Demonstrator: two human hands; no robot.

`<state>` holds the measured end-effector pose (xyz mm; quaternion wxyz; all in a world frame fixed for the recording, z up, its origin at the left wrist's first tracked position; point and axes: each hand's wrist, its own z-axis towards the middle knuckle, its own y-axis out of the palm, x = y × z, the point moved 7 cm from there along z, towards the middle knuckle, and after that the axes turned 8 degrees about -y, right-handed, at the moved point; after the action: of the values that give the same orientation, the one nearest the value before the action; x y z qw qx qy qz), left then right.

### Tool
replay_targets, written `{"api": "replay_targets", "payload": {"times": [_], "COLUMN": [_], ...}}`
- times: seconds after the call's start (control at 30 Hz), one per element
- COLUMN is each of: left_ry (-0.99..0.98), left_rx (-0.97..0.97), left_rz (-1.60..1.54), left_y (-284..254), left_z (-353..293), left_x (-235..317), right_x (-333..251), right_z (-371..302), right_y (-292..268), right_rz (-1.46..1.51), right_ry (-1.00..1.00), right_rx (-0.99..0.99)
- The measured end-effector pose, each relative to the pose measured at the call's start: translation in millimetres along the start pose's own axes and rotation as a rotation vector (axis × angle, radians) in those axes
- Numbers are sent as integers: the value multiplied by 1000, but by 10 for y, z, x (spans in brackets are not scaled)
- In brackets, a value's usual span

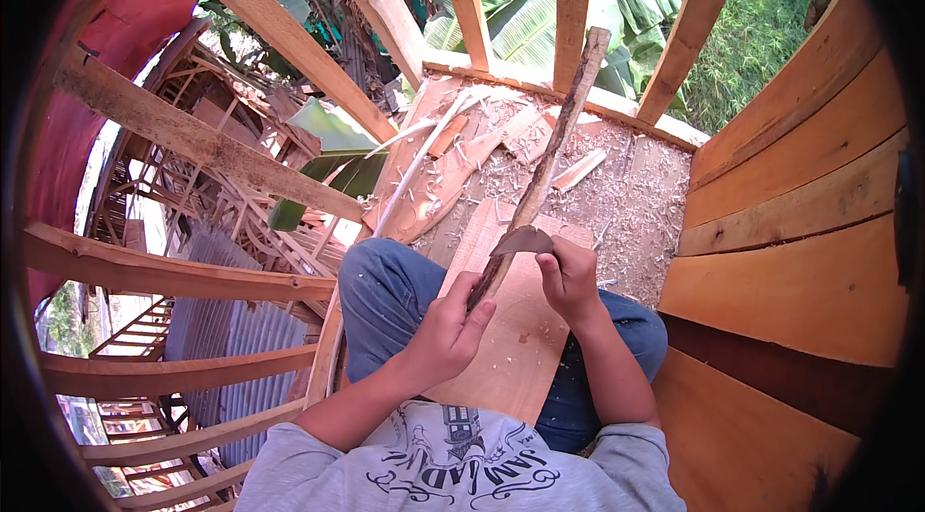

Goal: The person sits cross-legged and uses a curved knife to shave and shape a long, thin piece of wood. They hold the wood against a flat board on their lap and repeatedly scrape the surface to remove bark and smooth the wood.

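A wide fisheye camera, worn on the head, looks steeply down from close above the left hand [448, 331] and right hand [572, 279], which sit near mid-frame. Its view takes in the shirt [462, 469] just below the hands, reaches ahead past them to distant banana leaves [525, 16], and bends the plank wall [780, 281] right of the right hand.

The person wears a pale grey T-shirt [318, 473] with short sleeves [631, 454]. Across its chest runs a dark print [462, 423]: arched ornate lettering, curling scrolls, a blockier motif above. The jeans [385, 286] are blue, creased around the knees. Left hand [446, 337] and right hand [570, 279] are bare.
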<state>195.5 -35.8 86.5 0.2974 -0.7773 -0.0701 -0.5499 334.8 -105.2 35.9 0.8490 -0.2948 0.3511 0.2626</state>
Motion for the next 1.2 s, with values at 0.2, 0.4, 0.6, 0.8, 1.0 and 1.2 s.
{"api": "replay_targets", "payload": {"times": [0.2, 0.4, 0.6, 0.8, 1.0, 1.2], "left_ry": [-10, -32, -43, -105, -55, -5], "left_rx": [-11, -32, -25, -93, -86, 4], "left_rz": [18, -29, 49, 115, 95, 159], "left_y": [13, -14, -75, -48, 6, -121], "left_z": [-14, 13, 19, -9, 26, 47], "left_x": [-61, -110, -42, -24, 1, 104], "right_x": [-27, -86, 93, 355, 11, 144], "right_z": [-40, -6, -6, -105, -87, -61], "right_y": [52, 92, -7, -75, -67, -98], "right_rz": [-46, 47, 87, 502, 162, -58], "right_ry": [-127, -64, 162, 392, 91, 74], "right_rx": [-95, -97, 16, 261, 116, 38]}}
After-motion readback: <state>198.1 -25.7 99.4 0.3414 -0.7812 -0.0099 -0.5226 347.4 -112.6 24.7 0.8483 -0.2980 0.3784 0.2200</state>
